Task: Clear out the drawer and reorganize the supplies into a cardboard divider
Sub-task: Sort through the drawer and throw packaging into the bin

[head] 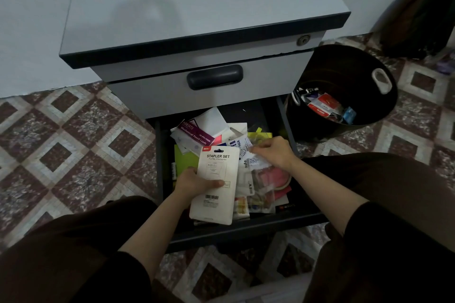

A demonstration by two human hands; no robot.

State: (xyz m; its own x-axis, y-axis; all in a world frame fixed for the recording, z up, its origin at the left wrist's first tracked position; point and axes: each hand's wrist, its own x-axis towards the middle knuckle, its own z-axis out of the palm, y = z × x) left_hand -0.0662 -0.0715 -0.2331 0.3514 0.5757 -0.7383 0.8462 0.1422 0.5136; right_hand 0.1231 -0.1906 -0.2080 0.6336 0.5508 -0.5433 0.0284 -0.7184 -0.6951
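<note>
The left hand [194,183] grips a flat white card-backed pack printed "STAPLER SET" [218,174]. The thumb lies across the pack's front and the fingers are curled behind its left edge, holding it tilted above the clutter. The right hand [274,152] has its fingers bent down, and the fingertips pinch the edge of a crinkled white printed packet [254,156] that lies on the heap just right of the stapler pack.

Both hands are over the open dark bottom drawer [246,230] of a grey pedestal cabinet [197,7], where the supplies sit in a loose overlapping pile. In the pile:
- One purple pack labelled "Mechanical Pencil Leads" [194,131] lies at the back, on white sheets.
- One lime-green sheet [184,160] lies at the left, partly hidden by the stapler pack.
- One yellow pad [264,135] lies beyond the right hand.
- One pink pad [279,176] lies under the right wrist.
- Several clear plastic sachets [262,200] lie near the front, their contents too small to tell.

Above the open drawer is one closed drawer front with a dark oval handle [214,77], and one round lock [303,40] sits at the upper right.

Just beside the cabinet on the right stands one black round bucket with white handle slots [344,66]. It holds red-and-white packets and something blue. The patterned tile floor [73,130] surrounds it all, and the person's dark-clothed knees flank the drawer.
</note>
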